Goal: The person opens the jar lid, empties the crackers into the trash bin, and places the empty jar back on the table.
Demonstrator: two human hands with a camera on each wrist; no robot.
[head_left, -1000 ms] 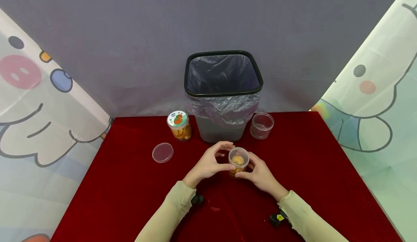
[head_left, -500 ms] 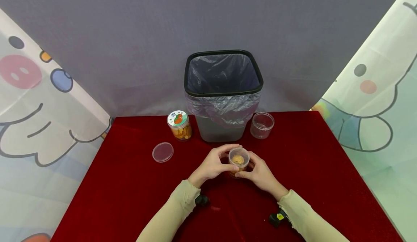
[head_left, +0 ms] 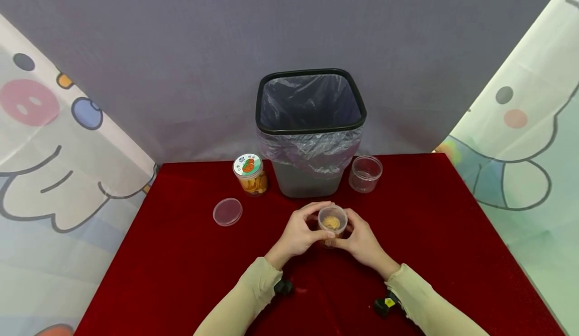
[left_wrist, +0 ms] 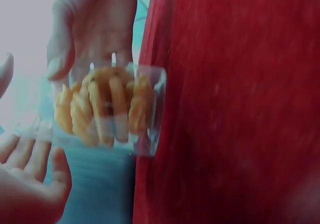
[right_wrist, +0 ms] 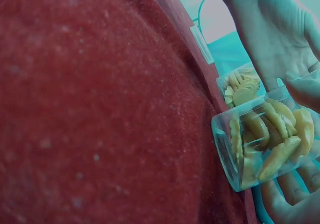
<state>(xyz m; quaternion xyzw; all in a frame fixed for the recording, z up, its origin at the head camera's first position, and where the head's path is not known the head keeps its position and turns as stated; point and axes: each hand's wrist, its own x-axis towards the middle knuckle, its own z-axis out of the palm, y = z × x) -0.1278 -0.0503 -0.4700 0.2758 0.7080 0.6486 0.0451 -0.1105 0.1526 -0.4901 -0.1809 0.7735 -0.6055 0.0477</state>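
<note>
A small clear jar of cookies (head_left: pixel 332 220) with a translucent top stands on the red cloth between both hands. My left hand (head_left: pixel 298 233) curves round its upper part, thumb in front at the rim and fingers behind. My right hand (head_left: pixel 362 243) grips the body from the other side, its thumb low across the front. In the left wrist view, piped golden cookies (left_wrist: pixel 107 106) show through the clear wall, with the right hand (left_wrist: pixel 100 28) above and the left hand (left_wrist: pixel 30 184) below. The right wrist view shows the jar (right_wrist: pixel 270 139) tilted in frame, its base close to the cloth.
Behind the hands stands a grey bin (head_left: pixel 307 180) with a clear liner and black rim. A labelled cookie jar (head_left: pixel 251 175) is left of it, an uncovered clear container (head_left: pixel 365 174) right. A round clear lid (head_left: pixel 227 212) lies on the red cloth (head_left: pixel 181 275).
My left hand has shifted slightly right and closed in around the jar's top. The right hand and jar have stayed nearly where they were.
</note>
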